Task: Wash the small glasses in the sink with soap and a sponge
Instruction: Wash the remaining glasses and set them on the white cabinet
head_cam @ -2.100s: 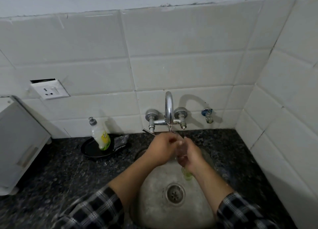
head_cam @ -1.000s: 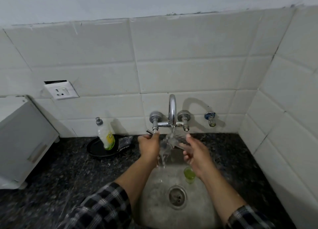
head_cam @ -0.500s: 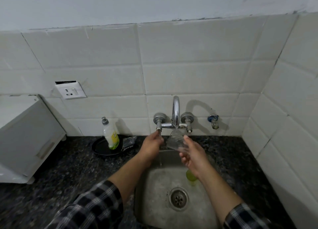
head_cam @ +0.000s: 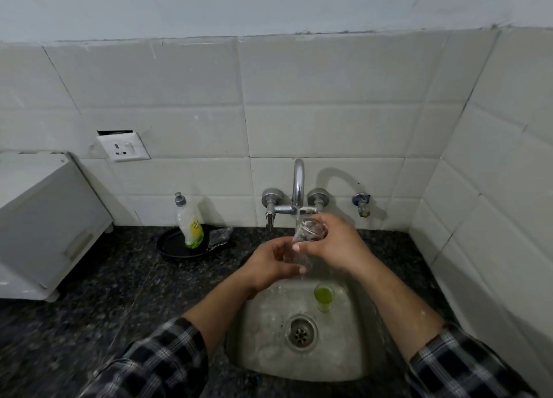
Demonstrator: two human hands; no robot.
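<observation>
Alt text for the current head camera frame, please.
The right hand holds a small clear glass under the running tap, with the left hand cupped just beneath it. A green glass stands in the steel sink; a soap bottle sits on a dark dish on the counter.

The sink [head_cam: 260, 364] is set in the table [head_cam: 89, 293], with the tap [head_cam: 298, 185] on the wall at its 12 o'clock. Under the spout the right hand [head_cam: 338, 248] holds a glass [head_cam: 309, 231]; the left hand [head_cam: 269, 266] is just beside it at 8 o'clock. In the sink a second glass [head_cam: 323, 297] stands at 2 o'clock of the drain [head_cam: 300, 333]. The soap bottle [head_cam: 189, 222] stands in a dish [head_cam: 167, 246] at the sink's 10 o'clock.
</observation>
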